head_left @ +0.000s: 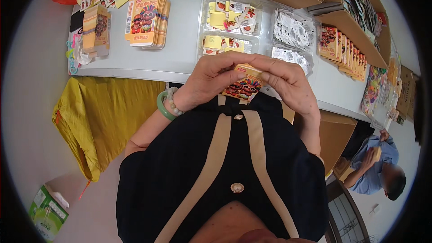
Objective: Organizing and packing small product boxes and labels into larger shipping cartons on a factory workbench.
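At the centre, the small box bears a little red label with pale characters near its top edge, and larger characters below, partly covered. At eleven o'clock, the front of the carton stack shows the clearest print — a big reddish title, a small red label above, a line of characters along the bottom. At eight o'clock, the green package carries pale lettering. The white sachets, between one and two o'clock, have black marks — perhaps print, too fine to read.
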Motion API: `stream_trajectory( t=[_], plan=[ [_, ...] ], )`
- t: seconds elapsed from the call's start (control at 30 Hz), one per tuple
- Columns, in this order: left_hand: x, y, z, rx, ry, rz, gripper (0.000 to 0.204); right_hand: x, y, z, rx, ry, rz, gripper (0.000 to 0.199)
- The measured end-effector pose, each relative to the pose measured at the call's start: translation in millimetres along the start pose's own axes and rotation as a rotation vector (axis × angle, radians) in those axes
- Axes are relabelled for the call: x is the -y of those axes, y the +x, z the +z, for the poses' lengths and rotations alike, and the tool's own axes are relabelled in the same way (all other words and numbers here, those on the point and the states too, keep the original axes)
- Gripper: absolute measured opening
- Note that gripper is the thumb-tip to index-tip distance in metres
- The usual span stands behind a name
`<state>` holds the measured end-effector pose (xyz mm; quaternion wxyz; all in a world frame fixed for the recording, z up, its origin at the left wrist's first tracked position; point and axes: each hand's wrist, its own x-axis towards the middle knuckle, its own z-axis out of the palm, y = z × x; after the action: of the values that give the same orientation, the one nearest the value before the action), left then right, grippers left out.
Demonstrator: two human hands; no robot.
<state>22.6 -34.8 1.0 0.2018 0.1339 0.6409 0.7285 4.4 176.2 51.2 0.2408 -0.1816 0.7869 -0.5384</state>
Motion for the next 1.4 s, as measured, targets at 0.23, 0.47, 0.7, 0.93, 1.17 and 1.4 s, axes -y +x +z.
stream_trajectory(
  t=[0.23,0.47,0.7,0.93,1.17,1.4],
  plan=[
    [0.0,-1.8,2.3,-0.054,0.013,-0.029,0.028,-29.6,-11.4,22.5,-0.256,0.119,-0.013,0.024],
    [8.5,-5.1,3.6,-0.068,-0.021,-0.049,0.026,-39.5,-17.2,20.5,-0.211,0.105,-0.05,0.023],
    [0.2,1.8,5.7,-0.024,-0.033,-0.158,0.026,-53.5,-19.2,28.3,-0.292,0.215,-0.069,0.02],
    [1.8,21.1,-0.3,-0.382,-0.304,-0.123,0.015,-15.4,-2.4,13.5,-0.28,-0.344,-0.358,0.045],
    [-3.8,32.5,-4.7,-0.423,-0.664,-0.237,0.018,-11.3,11.4,-10.7,-0.118,-0.525,-0.532,0.035],
    [-6.0,45.1,-15.3,-0.381,-0.772,-0.309,0.013,-11.5,8.2,-32.9,-0.059,-0.314,-0.426,0.052]
  ],
)
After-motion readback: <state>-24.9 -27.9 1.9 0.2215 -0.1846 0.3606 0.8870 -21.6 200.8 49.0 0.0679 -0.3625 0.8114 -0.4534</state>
